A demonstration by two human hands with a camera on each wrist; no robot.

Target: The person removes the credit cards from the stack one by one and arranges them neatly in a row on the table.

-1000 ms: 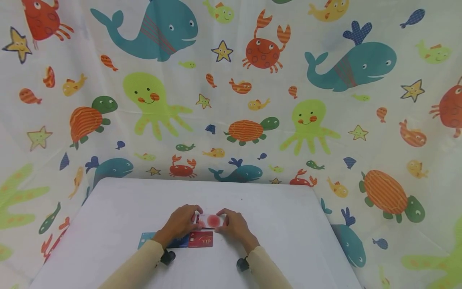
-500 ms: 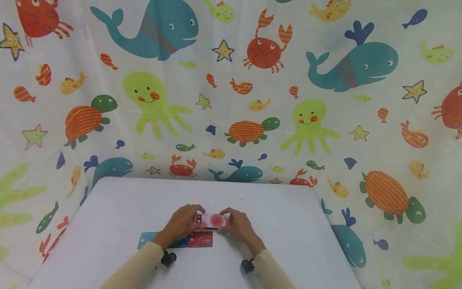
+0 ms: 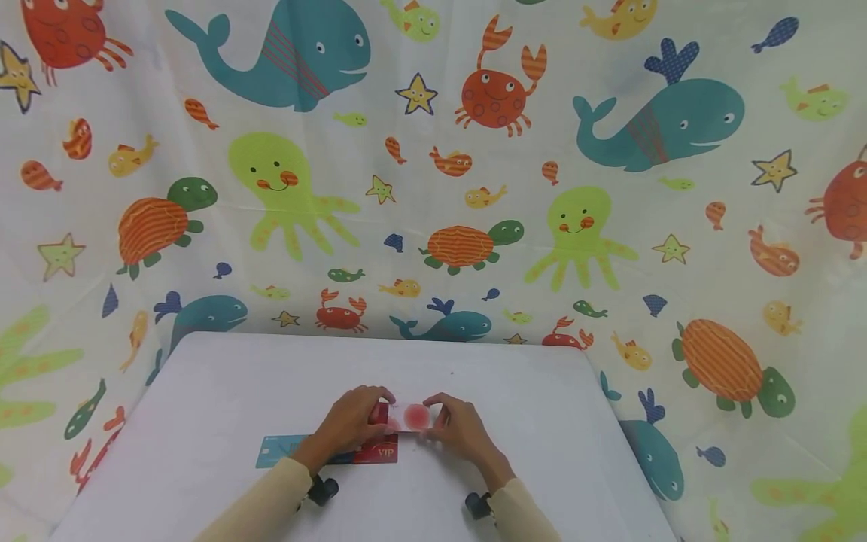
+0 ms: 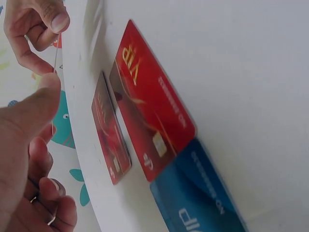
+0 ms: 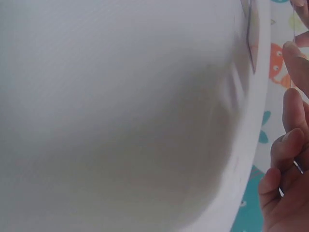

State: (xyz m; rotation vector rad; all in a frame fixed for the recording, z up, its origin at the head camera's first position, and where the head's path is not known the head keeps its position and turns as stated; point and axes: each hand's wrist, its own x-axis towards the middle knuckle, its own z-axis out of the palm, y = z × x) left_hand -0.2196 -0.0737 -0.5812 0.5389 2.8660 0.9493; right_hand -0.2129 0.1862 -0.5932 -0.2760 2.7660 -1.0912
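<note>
- Head view: a pale card with a red disc [image 3: 416, 416] sits low at the frame's centre, spanning the left hand [image 3: 350, 418] and the right hand [image 3: 463, 430].
- Each hand grips one end of it between forefinger and thumb, the fingers parted only by the card's depth; this hold seems meant to leave the printed face uncovered.
- Below, on the white desk [image 3: 542, 429], a light-blue card [image 3: 272, 452] and a front red card [image 3: 383, 453] lie in a row, which probably keeps each one readable; the left forearm hides the middle.
- Against the earlier frame, the pale card and both hands stand further right, and more of a second red card [image 3: 382, 412] shows beside the left fingers.
- Left wrist view: the pale card appears edge-on at upper left, a thin line lifted off the desk; the second red card lies apart from the front one, whose end meets a blue card [image 4: 198, 193].
- Right wrist view: at the right edge, thumb and forefinger meet the same thin line; the other fingers curl loosely, apparently holding nothing.
</note>
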